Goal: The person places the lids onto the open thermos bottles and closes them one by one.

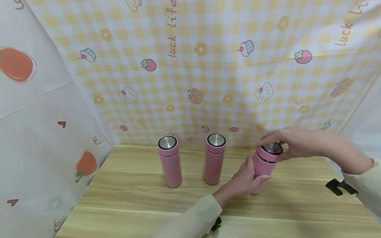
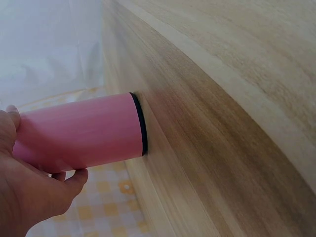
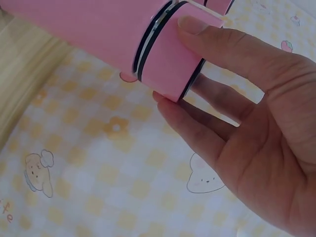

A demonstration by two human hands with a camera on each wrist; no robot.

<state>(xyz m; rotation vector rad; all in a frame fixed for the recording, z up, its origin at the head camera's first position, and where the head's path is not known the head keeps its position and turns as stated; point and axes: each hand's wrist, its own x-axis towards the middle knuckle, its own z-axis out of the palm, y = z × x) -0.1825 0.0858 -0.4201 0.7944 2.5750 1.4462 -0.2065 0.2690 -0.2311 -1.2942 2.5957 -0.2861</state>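
Note:
A pink thermos bottle (image 1: 263, 167) stands at the right of the table, tilted a little in the head view. My left hand (image 1: 245, 175) grips its body from the left, the thumb across the front. Around the bottle's silver-topped lid (image 1: 272, 148) curl the fingers and thumb of my right hand (image 1: 293, 142). In the right wrist view a thin gap with a silvery ring shows between the pink lid (image 3: 170, 54) and the body (image 3: 94, 29). The left wrist view has the bottle's black-rimmed base (image 2: 139, 123) right at the wood surface.
Two more pink thermos bottles with lids on stand upright to the left, one at the middle (image 1: 213, 165) and one farther left (image 1: 172, 165). Behind the wooden table (image 1: 128, 195) hangs a yellow checked cloth (image 1: 184, 76). A white printed sheet (image 1: 44, 132) covers the left side.

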